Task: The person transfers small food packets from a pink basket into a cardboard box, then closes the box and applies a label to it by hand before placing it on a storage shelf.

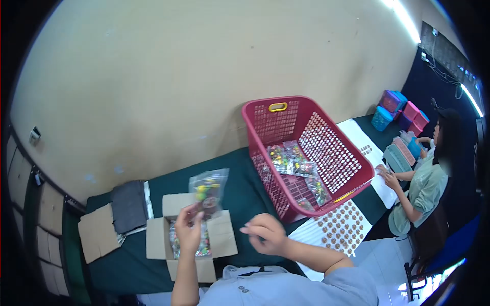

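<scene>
Clear plastic packet of multicoloured pieces (pixel 209 190) stands above the dark green cloth-covered table (pixel 240 186), left of the large maroon perforated basket (pixel 274 193) and over the open brown cardboard box (pixel 223 238). My left hand (pixel 190 229), forearm upright, pinches its lower end; my right hand (pixel 265 234), well apart, bends inward, its bare fingers loosely curled.

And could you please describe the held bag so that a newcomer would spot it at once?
On the green-covered table, left of the maroon laundry basket, stands an open cardboard box. Above it, the left hand holds a clear plastic bag of colourful pieces; unlike the bags lying in the basket, it is raised.
</scene>
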`<state>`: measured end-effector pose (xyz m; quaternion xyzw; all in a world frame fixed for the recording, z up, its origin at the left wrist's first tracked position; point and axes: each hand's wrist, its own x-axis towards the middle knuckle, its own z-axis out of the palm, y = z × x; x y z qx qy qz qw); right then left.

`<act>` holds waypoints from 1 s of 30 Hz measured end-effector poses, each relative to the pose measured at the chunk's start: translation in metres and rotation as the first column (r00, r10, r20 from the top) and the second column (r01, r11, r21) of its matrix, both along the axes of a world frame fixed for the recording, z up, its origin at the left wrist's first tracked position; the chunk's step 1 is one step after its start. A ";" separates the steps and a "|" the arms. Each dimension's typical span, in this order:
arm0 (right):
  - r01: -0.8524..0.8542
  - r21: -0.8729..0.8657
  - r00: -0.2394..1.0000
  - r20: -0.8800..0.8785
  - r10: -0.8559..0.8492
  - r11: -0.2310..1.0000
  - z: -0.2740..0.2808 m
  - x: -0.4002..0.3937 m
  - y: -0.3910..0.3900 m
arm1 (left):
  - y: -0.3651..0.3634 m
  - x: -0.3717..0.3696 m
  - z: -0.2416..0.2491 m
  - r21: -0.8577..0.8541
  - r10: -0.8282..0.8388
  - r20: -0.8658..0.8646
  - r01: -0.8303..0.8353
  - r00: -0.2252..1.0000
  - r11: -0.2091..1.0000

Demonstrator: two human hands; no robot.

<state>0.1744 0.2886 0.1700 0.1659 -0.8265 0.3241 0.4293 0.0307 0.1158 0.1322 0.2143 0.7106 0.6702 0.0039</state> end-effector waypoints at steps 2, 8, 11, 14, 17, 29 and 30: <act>0.004 -0.178 0.938 0.343 0.059 0.984 -0.064 -0.027 -0.033 | -0.054 -0.016 -0.044 0.062 0.157 0.068 -0.161 0.985 0.985; 0.270 -0.098 0.593 0.801 -0.085 0.958 -0.209 -0.064 -0.105 | -0.165 -0.017 -0.107 0.047 0.335 0.177 -0.348 0.925 0.936; 0.278 -0.070 0.508 0.857 -0.085 0.958 -0.226 -0.076 -0.128 | -0.179 -0.019 -0.107 0.066 0.327 0.201 -0.346 0.923 0.936; 0.349 -0.170 0.594 0.801 -0.078 0.921 -0.254 -0.103 -0.129 | -0.183 -0.026 -0.099 0.104 0.320 0.231 -0.350 0.919 0.931; 0.422 -0.202 0.557 0.827 -0.077 0.884 -0.267 -0.124 -0.114 | -0.182 -0.030 -0.079 0.134 0.254 0.257 -0.295 0.932 0.946; 0.353 -0.163 0.476 0.879 -0.027 0.921 -0.237 -0.093 -0.055 | -0.166 -0.041 -0.096 0.167 -0.043 0.361 -0.020 0.932 0.986; 0.341 -0.084 0.478 0.873 -0.096 0.936 -0.242 -0.090 -0.056 | -0.160 -0.038 -0.091 0.167 -0.071 0.383 0.007 0.921 0.986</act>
